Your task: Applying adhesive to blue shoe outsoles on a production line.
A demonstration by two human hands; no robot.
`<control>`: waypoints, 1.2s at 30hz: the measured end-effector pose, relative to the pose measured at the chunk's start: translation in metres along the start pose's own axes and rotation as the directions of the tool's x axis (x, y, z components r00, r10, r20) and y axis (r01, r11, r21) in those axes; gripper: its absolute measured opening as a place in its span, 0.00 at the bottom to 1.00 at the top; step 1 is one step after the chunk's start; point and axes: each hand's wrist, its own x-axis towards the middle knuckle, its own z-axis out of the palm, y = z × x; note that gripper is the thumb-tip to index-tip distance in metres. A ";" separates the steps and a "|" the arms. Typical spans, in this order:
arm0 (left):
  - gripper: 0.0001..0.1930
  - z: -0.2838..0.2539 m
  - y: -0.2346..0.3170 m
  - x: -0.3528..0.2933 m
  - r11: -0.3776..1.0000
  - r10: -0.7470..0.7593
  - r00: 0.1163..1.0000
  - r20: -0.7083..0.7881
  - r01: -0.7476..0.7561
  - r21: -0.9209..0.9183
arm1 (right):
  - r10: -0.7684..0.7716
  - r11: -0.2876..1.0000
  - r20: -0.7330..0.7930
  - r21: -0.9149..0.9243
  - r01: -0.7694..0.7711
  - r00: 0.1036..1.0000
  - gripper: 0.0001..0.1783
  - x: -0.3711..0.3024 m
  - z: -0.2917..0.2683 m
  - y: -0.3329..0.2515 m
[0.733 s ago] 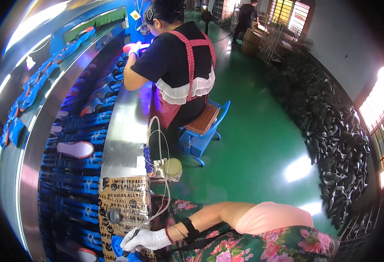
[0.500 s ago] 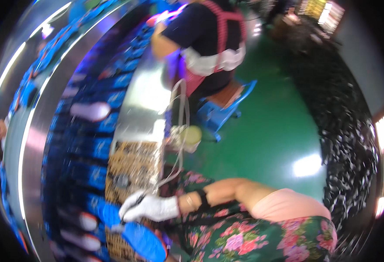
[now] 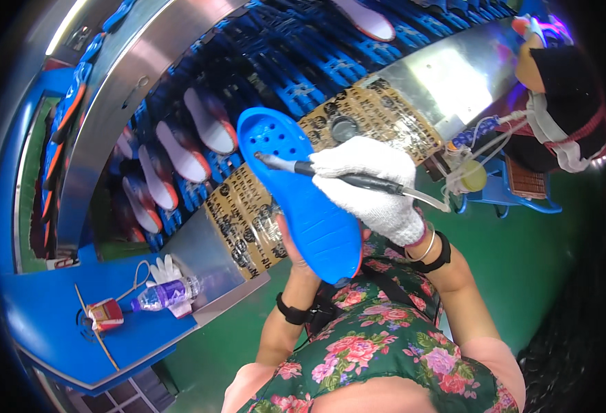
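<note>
A blue shoe insole (image 3: pixel 310 199) is held up in front of my apron, its dimpled heel pointing away from me. My bare left hand (image 3: pixel 292 242) grips it from underneath; most of its fingers are hidden behind the insole. In a white knitted glove, my right hand (image 3: pixel 375 182) holds a brush (image 3: pixel 323 172) like a pen. The brush has a black handle, and a pale tube runs from its back end. Its tip rests on or just above the heel, beside several round dimples; whether it touches, I cannot tell.
Behind the insole, a tape-covered cardboard strip (image 3: pixel 385 113) lies on a metal ledge, with a dark round cap (image 3: pixel 344 129) on it. Beyond runs a rack of insoles (image 3: pixel 210 127). A bottle (image 3: pixel 168 294) and gloves lie on the blue table (image 3: pixel 55 323). A co-worker (image 3: pixel 568 103) is at right.
My view has swung left, so the bench and co-worker appear further right. The blue insole has come up in front of me, and my left hand and the brush now show clearly.
</note>
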 end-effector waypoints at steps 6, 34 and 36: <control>0.53 -0.006 0.001 -0.008 0.923 0.168 0.959 -0.230 -0.071 0.378 | -0.285 0.920 0.145 -0.235 0.313 0.947 0.15 0.020 0.005 -0.001; 0.52 -0.004 0.029 0.031 0.827 0.371 0.923 -0.099 -0.280 0.489 | -0.210 0.972 0.175 -0.067 0.225 0.962 0.11 -0.021 0.027 0.013; 0.51 -0.009 0.036 0.036 0.885 0.356 0.934 -0.040 -0.323 0.336 | -0.099 0.995 0.152 0.023 0.096 0.983 0.10 -0.020 0.024 0.013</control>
